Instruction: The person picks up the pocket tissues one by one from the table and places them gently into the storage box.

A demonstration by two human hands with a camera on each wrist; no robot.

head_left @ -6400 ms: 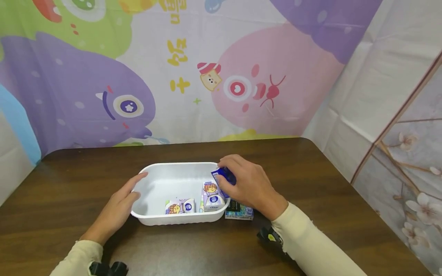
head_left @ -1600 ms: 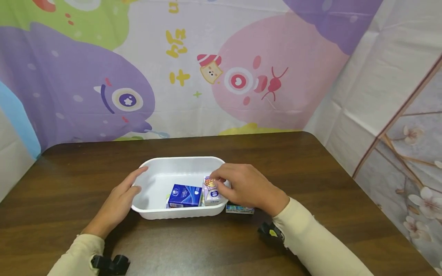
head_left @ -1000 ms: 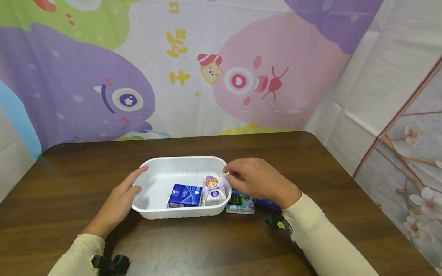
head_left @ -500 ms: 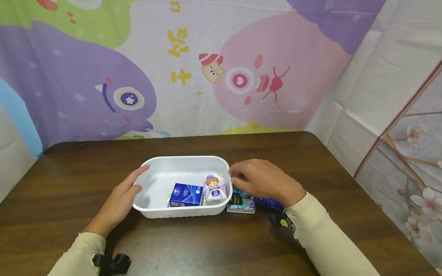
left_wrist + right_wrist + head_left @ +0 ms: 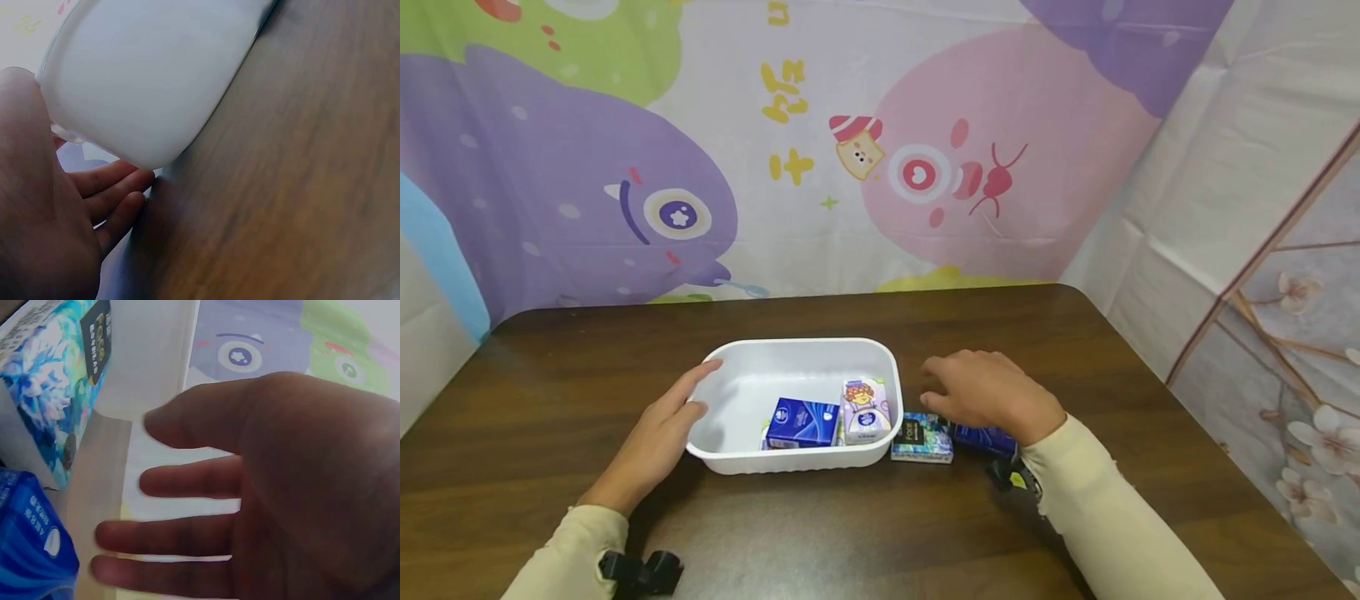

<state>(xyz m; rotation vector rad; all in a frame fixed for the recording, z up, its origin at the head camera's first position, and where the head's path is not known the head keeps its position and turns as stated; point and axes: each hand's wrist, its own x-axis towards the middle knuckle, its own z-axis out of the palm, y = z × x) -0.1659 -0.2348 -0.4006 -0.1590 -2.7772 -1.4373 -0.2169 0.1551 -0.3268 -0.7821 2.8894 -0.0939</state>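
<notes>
A white plastic tray [image 5: 790, 463] stands on the table with several small tissue packs in it. Inside lie a blue pack [image 5: 805, 423], partly over a mostly hidden pack, and a white-purple cartoon pack [image 5: 867, 408] at the right end. My left hand [image 5: 651, 442] rests against the tray's left end, index finger and thumb at the rim; in the left wrist view, straight fingers [image 5: 119, 194] touch its outer wall. Right of the tray my right hand [image 5: 988, 392] hovers with nothing in it, fingers spread in the right wrist view. Below it lies a floral pack [image 5: 923, 440].
Another blue pack [image 5: 983, 440] lies beside the floral one, partly hidden by the right hand and wrist. The brown wooden table [image 5: 820, 533] ends at a cartoon-printed cloth [image 5: 805, 250] behind and a white cloth panel [image 5: 1195, 208] at the right.
Earlier the right hand gripped a blue pack at the tray's right rim, then touched the cartoon pack. A blue pack now lies inside. The right hand has since withdrawn rightward; the left stays put.
</notes>
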